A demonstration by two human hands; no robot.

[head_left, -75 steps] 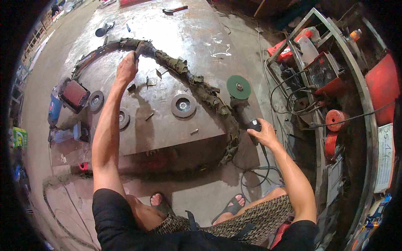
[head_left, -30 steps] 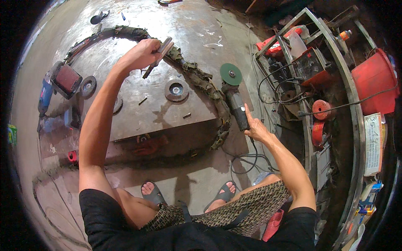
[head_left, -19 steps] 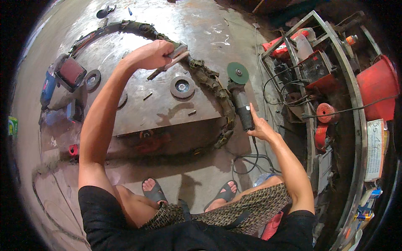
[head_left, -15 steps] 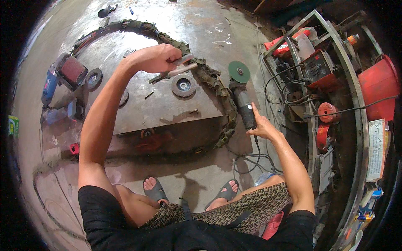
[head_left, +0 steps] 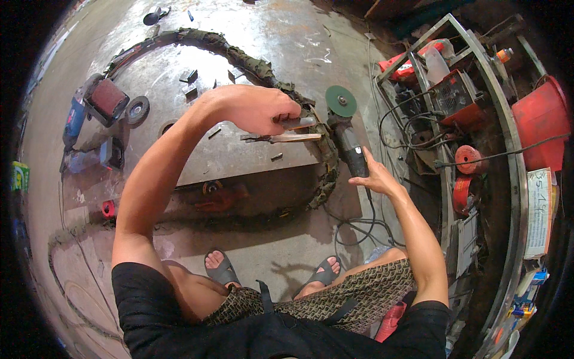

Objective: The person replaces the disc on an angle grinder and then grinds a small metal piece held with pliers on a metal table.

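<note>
My left hand is closed around one handle of a pair of pliers, whose two pale handles stand apart above the metal plate. Its jaws point left. To the right, an angle grinder with a green disc lies with its disc end away from me. My right hand grips its rear end, thumb across the body and a finger along the right side. Between the pliers and the grinder runs a dark, ragged, cloth-wrapped hose or cable bundle.
At left are a blue power tool, a sanding belt unit and a flap disc. Small metal pieces lie on the plate. A metal rack and a red bucket stand at right. The grinder's cord coils near my foot.
My left hand has moved right and nearer to me with the pliers, now covering the flap disc that showed beneath it. My right hand stays at the grinder, almost unmoved.
</note>
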